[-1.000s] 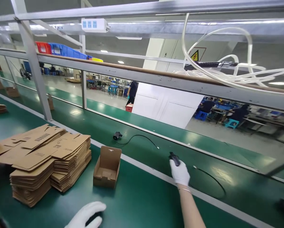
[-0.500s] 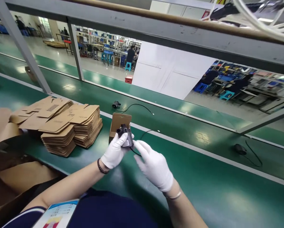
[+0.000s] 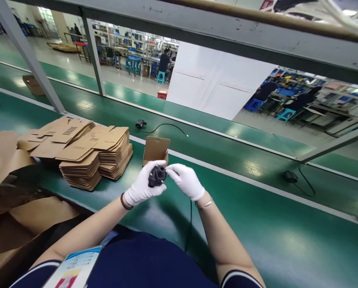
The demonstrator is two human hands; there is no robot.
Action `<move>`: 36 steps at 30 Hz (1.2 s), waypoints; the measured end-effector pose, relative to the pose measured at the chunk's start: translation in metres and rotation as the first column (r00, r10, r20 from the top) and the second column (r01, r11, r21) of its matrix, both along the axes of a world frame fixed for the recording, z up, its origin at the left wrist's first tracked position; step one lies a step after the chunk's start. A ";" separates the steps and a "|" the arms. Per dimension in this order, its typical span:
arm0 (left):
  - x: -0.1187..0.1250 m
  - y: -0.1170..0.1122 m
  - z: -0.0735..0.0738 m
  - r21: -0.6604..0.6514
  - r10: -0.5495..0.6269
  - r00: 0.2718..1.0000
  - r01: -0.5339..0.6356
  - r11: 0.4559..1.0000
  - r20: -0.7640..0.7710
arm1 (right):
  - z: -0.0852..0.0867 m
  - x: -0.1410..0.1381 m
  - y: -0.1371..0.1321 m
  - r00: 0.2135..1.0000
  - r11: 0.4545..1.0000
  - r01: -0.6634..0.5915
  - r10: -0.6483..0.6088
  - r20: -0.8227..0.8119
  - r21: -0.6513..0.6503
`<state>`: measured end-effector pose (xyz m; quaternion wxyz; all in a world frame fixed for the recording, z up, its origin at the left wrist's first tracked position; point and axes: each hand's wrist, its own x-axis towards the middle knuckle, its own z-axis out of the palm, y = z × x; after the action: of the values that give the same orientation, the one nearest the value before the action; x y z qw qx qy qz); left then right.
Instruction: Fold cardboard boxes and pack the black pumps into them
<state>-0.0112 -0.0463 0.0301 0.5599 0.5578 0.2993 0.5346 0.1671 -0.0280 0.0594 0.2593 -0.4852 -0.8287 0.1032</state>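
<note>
A small black pump (image 3: 157, 176) sits in my left hand (image 3: 142, 187), gloved in white, with thumb and fingers wrapped round it and its round port turned up toward me. My right hand (image 3: 185, 181), also gloved, has its fingers pinched together at the pump's right side. A black cable (image 3: 191, 224) comes out from under this hand and hangs toward my body; its path inside the fingers is hidden. Just behind the pump stands an open cardboard box (image 3: 156, 149) with its flap raised; my left hand covers its lower part.
Stacks of flattened cardboard boxes (image 3: 86, 154) lie to the left on the green bench (image 3: 257, 236). Beyond the pale strip, a second pump (image 3: 141, 124) with its cable lies behind the box, and another (image 3: 291, 176) lies at right. A grey metal frame (image 3: 94, 60) rises in front.
The pump has been turned so its port faces up toward me. My right hand has moved up and closed its fingers beside it. The cable now hangs below the right hand.
</note>
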 end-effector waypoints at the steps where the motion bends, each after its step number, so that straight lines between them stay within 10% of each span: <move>1: -0.004 0.003 0.001 -0.054 0.034 0.991 -0.027 0.998 0.128 | -0.009 -0.004 -0.007 0.999 1.000 -0.005 0.005 0.035 0.001; 4: -0.013 0.016 0.004 -0.212 0.104 0.900 -0.013 0.977 0.424 | -0.019 -0.011 -0.037 0.953 0.976 -0.217 0.213 0.216 -0.005; 8: -0.022 0.026 0.005 -0.186 0.250 0.944 -0.211 0.960 0.217 | 0.018 -0.012 -0.064 0.856 0.912 -0.403 0.345 0.386 0.078; 12: -0.024 0.014 0.002 -0.086 -0.157 0.988 0.155 0.984 -0.010 | 0.057 -0.013 -0.032 0.966 0.922 -0.230 0.177 0.190 0.311; 15: -0.025 0.002 0.000 -0.010 -0.349 0.935 0.349 0.937 -0.068 | 0.050 -0.017 0.004 0.986 0.973 -0.149 0.159 -0.045 0.176; 21: -0.032 0.006 -0.003 -0.115 0.073 0.920 -0.030 0.993 0.385 | -0.011 -0.032 -0.004 0.975 0.991 -0.127 0.118 0.186 0.036; 24: -0.034 0.015 -0.005 -0.239 0.136 0.854 -0.014 0.971 0.502 | -0.015 -0.033 -0.028 0.924 0.972 -0.214 0.169 0.343 0.096; 29: -0.019 0.009 -0.014 -0.175 0.185 0.924 -0.133 0.976 0.335 | 0.001 -0.040 -0.028 0.998 0.954 -0.067 0.067 0.011 0.293; 36: -0.012 0.019 -0.009 0.087 0.302 0.944 -0.293 0.952 -0.130 | 0.004 -0.049 0.019 0.979 0.993 -0.012 0.036 -0.203 0.118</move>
<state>-0.0233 -0.0277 0.0215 0.4314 0.5610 0.4012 0.5816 0.1185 -0.0088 0.0638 0.3698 -0.4461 -0.8080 0.1070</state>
